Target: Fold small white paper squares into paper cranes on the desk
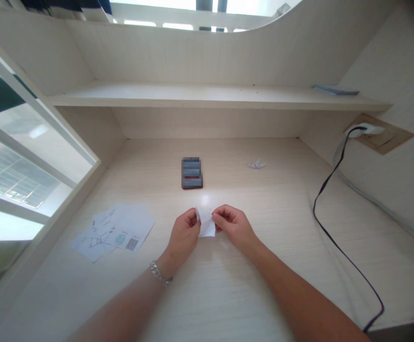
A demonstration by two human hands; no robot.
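Pale wooden desk under a shelf, window along the left side. Our left hand, bracelet on its wrist, and our right hand are both closed in a pinch on a small piece of white paper, held between them just above the desk (whether it touches the desk we cannot tell). Pinching from both sides looks right here, since it keeps the paper steady with its edges in view. Printed sheets lie left of the hands, a blurred box sits ahead, a small paper crane lies beyond, and a black cable runs along the right.
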